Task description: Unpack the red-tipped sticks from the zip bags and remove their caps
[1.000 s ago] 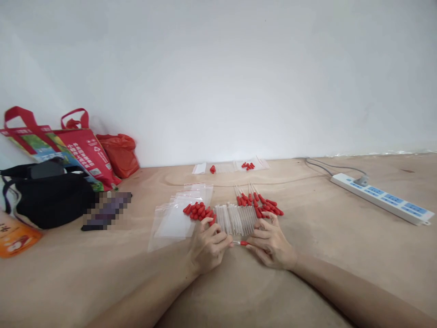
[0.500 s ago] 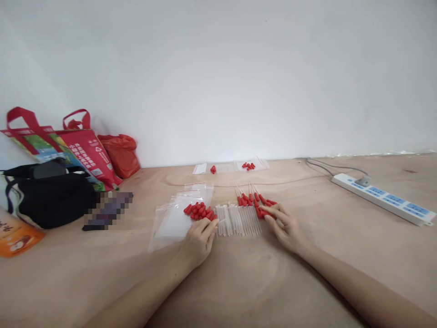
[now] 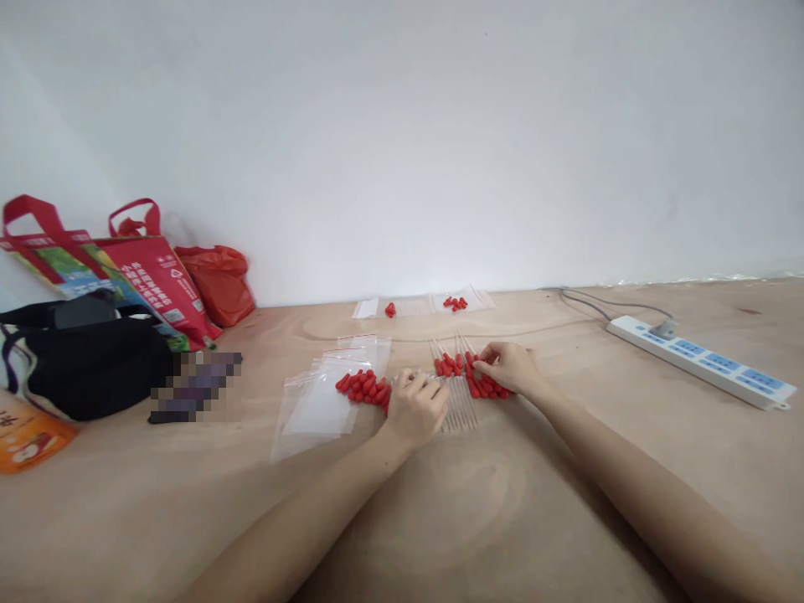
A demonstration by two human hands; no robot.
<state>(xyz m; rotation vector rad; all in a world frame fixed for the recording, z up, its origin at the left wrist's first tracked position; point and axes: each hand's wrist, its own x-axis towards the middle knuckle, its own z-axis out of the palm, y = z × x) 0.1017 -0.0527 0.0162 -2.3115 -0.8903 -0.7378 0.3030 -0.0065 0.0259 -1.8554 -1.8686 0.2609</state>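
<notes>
My left hand (image 3: 418,408) is curled over a row of thin, pale, see-through sticks (image 3: 461,406), covering its left part. Its fingers are bent together, and whatever lies between them is hidden. Thumb and forefinger of my right hand (image 3: 510,365) pinch at a thin stick with a red bulb-shaped tip, among other red-tipped sticks (image 3: 448,366) lying behind the row. Several loose red bulb-shaped pieces (image 3: 493,388) lie below that hand. Left of my left hand is a heap of the same red pieces (image 3: 363,389), partly on clear zip bags (image 3: 320,406).
Further back lie a small bag with red pieces (image 3: 456,304) and another red piece (image 3: 390,311). A white power strip (image 3: 700,360) with a grey cable stands at the right. Shopping bags (image 3: 147,280), a black bag (image 3: 94,360) and an orange packet (image 3: 31,435) crowd the left.
My left hand has moved right, from beside the red heap onto the row of sticks. My right hand has shifted up and away, from the loose red pieces to the red-tipped sticks.
</notes>
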